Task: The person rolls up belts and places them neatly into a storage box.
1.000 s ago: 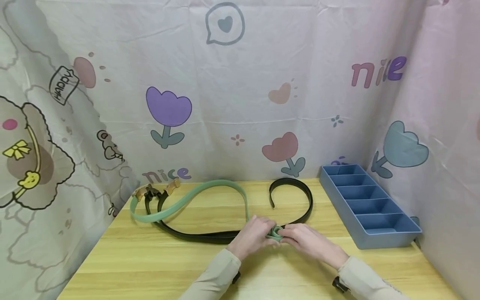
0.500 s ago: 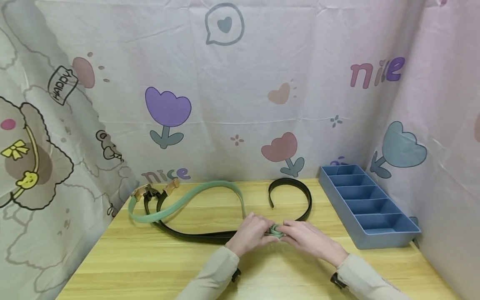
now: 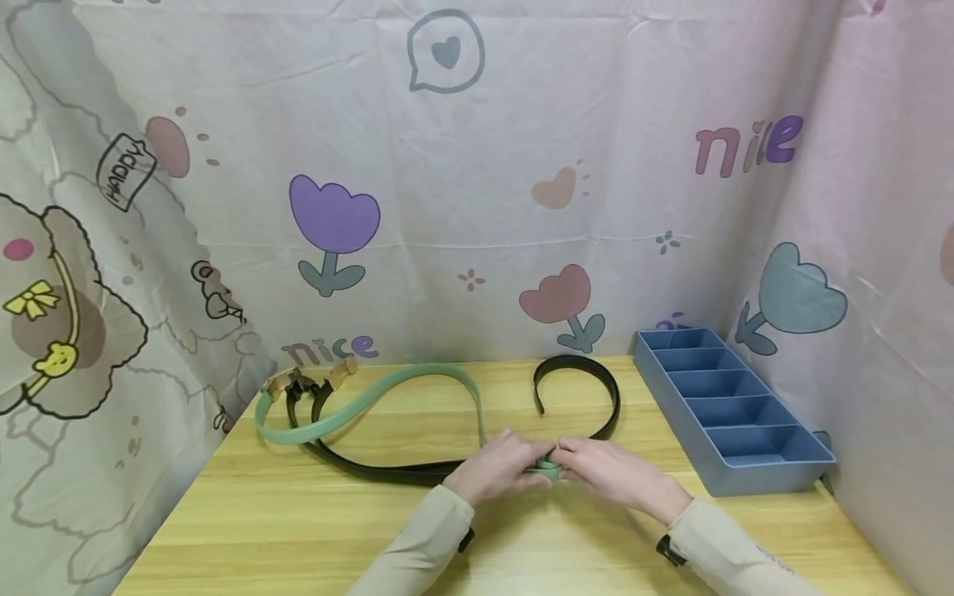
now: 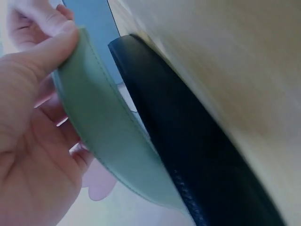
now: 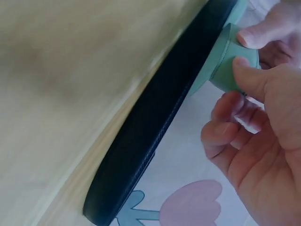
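A green belt point(image 3: 387, 383) lies in a wide loop on the table, one end wound into a small roll point(image 3: 549, 466) between my hands. My left hand point(image 3: 498, 468) pinches the strap at the roll's left side; in the left wrist view its thumb presses on the green strap point(image 4: 101, 110). From the right, my right hand point(image 3: 620, 476) pinches the roll; the right wrist view shows both thumbs on the rolled green strap point(image 5: 233, 63). Behind the hands runs a black belt point(image 3: 387, 472), its free end curled point(image 3: 614, 397). Part of it is hidden by the hands.
Gold-coloured buckle pieces point(image 3: 343, 372) and a dark buckle point(image 3: 301, 383) lie at the table's back left. A blue divided box point(image 3: 689, 430) stands at the right. A printed curtain point(image 3: 447, 207) hangs behind the wooden table point(image 3: 298, 538).
Both hands keep hold of the green roll with small finger shifts. Its spiral top, visible earlier, is now mostly covered by fingers. The green loop has drawn slightly left and lower.
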Tool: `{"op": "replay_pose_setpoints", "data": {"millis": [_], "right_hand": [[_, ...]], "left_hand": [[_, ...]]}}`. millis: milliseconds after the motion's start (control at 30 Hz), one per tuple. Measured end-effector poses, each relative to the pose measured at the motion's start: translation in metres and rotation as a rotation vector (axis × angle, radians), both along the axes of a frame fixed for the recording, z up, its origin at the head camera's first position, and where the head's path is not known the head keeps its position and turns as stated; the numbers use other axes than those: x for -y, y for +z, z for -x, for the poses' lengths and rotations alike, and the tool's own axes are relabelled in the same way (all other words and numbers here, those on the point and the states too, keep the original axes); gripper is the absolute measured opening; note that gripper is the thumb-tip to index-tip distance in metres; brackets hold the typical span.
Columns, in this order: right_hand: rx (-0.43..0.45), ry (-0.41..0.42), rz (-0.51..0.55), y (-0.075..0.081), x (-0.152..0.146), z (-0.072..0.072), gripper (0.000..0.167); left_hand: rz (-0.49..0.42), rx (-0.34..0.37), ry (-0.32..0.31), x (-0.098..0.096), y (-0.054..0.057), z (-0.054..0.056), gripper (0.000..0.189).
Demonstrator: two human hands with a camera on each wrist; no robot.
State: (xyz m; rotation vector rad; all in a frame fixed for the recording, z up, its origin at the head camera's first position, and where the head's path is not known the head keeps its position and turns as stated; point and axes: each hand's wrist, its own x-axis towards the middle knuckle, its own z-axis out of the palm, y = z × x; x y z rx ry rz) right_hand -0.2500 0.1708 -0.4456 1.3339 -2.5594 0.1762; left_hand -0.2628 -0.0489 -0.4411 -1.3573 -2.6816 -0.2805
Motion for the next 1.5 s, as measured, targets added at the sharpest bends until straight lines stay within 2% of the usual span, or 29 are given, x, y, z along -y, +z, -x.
{"op": "replay_pose_setpoints", "data": {"millis": [133,333,500,633,733,800,867,1067,1167,1233,1300,1400,1500], "right_hand": [[-0.025,-0.032,-0.044,-0.002,0.002,-0.004,0.016],[-0.015,-0.035,-0.038,-0.006,0.002,-0.005,0.014],[-0.041,0.021,0.049,-0.010,-0.001,-0.002,0.013],[-0.092,0.089,0.155,-0.012,-0.010,0.003,0.012],[-0.106,0.115,0.214,-0.009,-0.021,0.006,0.014],[-0.098,0.104,0.222,-0.005,-0.030,0.007,0.014],[-0.079,0.083,0.212,0.000,-0.038,0.007,0.013],[0.015,-0.056,0.169,0.014,-0.063,0.004,0.015],[-0.006,-0.107,0.197,0.020,-0.072,0.005,0.015],[-0.033,-0.122,0.219,0.022,-0.076,0.006,0.014],[-0.043,-0.128,0.238,0.024,-0.078,0.008,0.013],[-0.050,-0.138,0.257,0.026,-0.079,0.013,0.013],[-0.044,-0.147,0.272,0.026,-0.079,0.018,0.012]], "left_hand": [[0.054,-0.008,0.025,-0.001,0.002,-0.003,0.023],[0.050,-0.034,0.034,-0.002,0.001,-0.004,0.022],[0.053,-0.135,0.034,-0.004,-0.002,-0.006,0.028],[0.055,-0.117,0.038,0.001,0.001,-0.005,0.031],[0.057,-0.095,0.068,0.013,0.004,0.000,0.023],[0.044,-0.105,0.113,0.025,0.006,0.005,0.017],[0.025,-0.147,0.186,0.038,0.007,0.010,0.013],[-0.068,-0.248,0.457,0.079,0.003,0.025,0.021],[-0.126,-0.289,0.536,0.095,-0.001,0.028,0.027],[-0.161,-0.308,0.539,0.098,-0.002,0.027,0.029],[-0.187,-0.313,0.500,0.094,-0.001,0.023,0.026],[-0.199,-0.315,0.420,0.078,0.003,0.010,0.023],[-0.180,-0.355,0.346,0.058,0.007,-0.004,0.024]]}}
